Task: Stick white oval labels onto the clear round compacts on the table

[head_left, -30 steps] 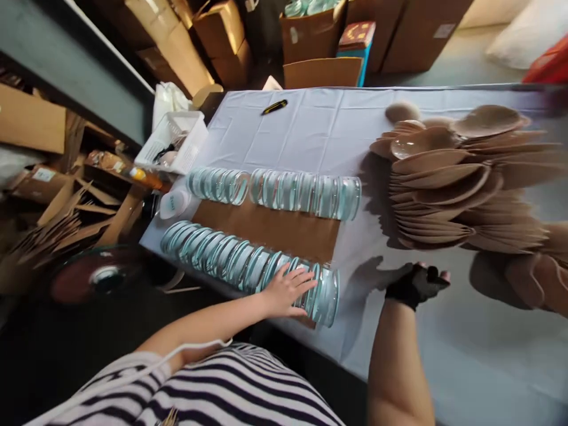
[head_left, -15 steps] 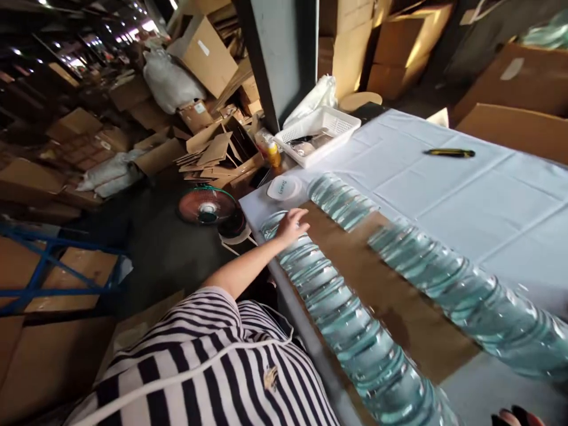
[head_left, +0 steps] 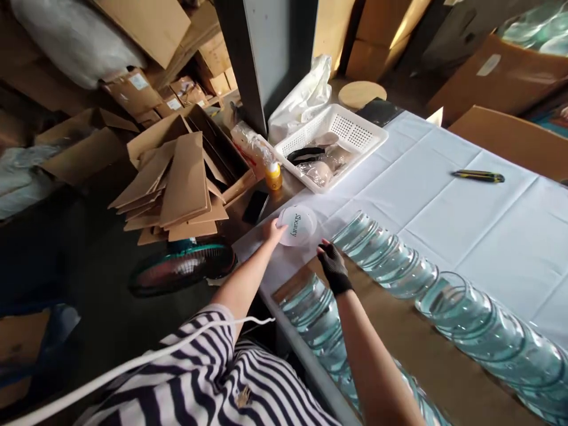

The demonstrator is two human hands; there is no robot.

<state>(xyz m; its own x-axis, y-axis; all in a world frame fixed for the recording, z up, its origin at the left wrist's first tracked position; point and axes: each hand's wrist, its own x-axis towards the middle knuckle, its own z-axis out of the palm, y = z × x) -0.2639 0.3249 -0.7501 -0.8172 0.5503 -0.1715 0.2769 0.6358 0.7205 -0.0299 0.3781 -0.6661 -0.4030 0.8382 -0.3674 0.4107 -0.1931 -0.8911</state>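
My bare left hand (head_left: pixel 274 232) is closed on the left edge of a round, translucent white disc (head_left: pixel 296 226) printed with dark lettering, its thumb on top. The disc lies at the table's corner; whether it is one piece or a stack, I cannot tell. My right hand (head_left: pixel 333 269), in a black fingerless glove, hovers just right of the disc with fingers slightly apart and nothing visible in them. Below my right forearm runs a row of nested clear glass containers (head_left: pixel 313 310), partly hidden by the arm. A second glass row (head_left: pixel 461 307) lies to the right.
A brown cardboard sheet (head_left: pixel 408 349) lies between the glass rows on a white-covered table (head_left: pixel 426 177). Behind stand a white basket (head_left: pixel 373 142) and a yellow bottle (head_left: pixel 273 176). A phone (head_left: pixel 256 207), a yellow-black cutter (head_left: pixel 479 176), a fan (head_left: pixel 184 269) and cardboard pieces (head_left: pixel 184 180) surround the work area.
My left hand has moved from the near glass row to the printed disc and gripped its edge. My right hand has come in from the lower right corner. The view has shifted closer to the table corner.
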